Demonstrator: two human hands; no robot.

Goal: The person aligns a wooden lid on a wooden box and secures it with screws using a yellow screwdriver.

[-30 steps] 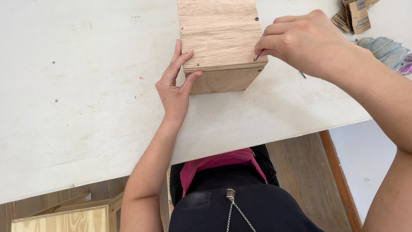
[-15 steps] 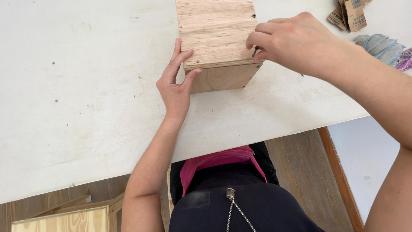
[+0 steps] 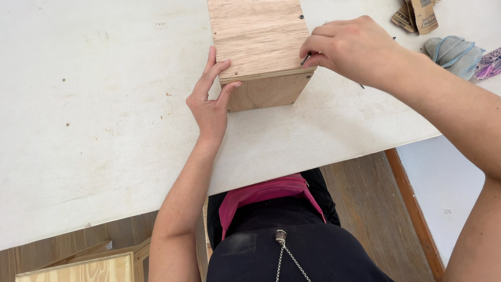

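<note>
Box (image 3: 259, 49) sits on table (image 3: 104, 104); left hand (image 3: 210, 102) rests open-fingered against its left corner, right hand (image 3: 355, 48) pinches a nail (image 3: 305, 59) at its right edge.

The single head-worn camera looks steeply down from close above the white bench (image 3: 104, 130), facing forward over its near edge, with the wearer's torso and the wooden floor (image 3: 365, 209) below.
</note>
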